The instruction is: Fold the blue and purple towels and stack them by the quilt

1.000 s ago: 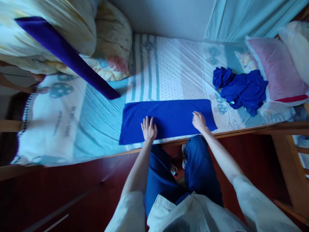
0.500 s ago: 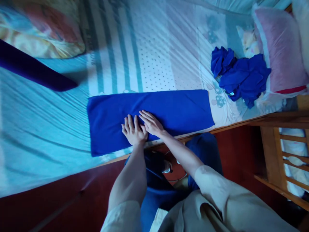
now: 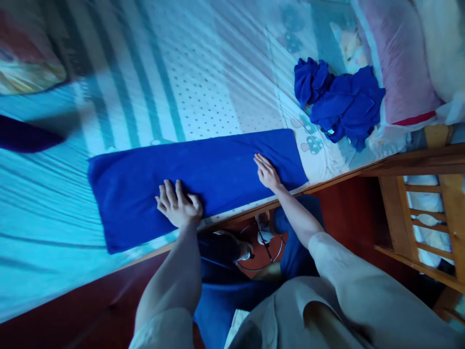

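A long blue cloth point(image 3: 218, 169), folded into a flat strip, lies along the near edge of the bed. My left hand point(image 3: 178, 202) rests palm down on it, left of its middle, fingers spread. Toward the cloth's right end, my right hand point(image 3: 267, 172) lies flat with fingers stretched out and near each other. Neither hand grips anything. Slight creases show in the cloth. A crumpled blue garment point(image 3: 345, 104) with a small white tag sits farther right on the bed.
The bed has a patterned sheet point(image 3: 210, 97). A pink pillow point(image 3: 399, 63) stands at the upper right, a colourful one point(image 3: 29, 58) at the upper left. A dark blue object point(image 3: 27, 135) juts in from the left. Wooden rails point(image 3: 428, 189) are at the right.
My hands have moved apart over the cloth, the right one sliding toward its right end, the left one a little leftward. The camera view has shifted to the right.
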Motion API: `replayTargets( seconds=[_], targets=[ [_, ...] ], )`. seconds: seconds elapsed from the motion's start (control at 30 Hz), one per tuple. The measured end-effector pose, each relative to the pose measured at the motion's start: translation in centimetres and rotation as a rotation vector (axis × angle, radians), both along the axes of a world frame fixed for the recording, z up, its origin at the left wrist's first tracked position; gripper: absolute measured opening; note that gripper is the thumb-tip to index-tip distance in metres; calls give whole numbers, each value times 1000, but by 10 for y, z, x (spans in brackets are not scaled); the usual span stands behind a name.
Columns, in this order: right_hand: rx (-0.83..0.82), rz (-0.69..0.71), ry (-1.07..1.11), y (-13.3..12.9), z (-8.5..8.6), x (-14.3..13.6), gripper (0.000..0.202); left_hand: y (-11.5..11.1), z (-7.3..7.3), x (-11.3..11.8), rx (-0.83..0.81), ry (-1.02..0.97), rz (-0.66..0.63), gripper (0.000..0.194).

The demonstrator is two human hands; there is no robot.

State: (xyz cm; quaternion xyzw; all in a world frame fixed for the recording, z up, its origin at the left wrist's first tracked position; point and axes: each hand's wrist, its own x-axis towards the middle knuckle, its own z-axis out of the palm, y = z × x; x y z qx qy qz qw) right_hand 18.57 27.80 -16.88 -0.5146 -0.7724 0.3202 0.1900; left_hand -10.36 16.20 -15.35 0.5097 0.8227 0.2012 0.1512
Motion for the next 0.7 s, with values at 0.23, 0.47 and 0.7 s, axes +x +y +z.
replayTargets(
  seconds=[0.23, 0.47, 0.7],
  targets=[
    [94, -160, -84, 14, 1, 68, 56, -1, -2, -1, -4, 20, -9, 62],
    [144, -318, -258, 25, 4, 116, 54, 0, -9, -2, -27, -15, 3, 67],
    [219, -417, -304, 28, 10, 74, 56, 3, -15, -4, -20, -12, -1, 64]
  ],
)
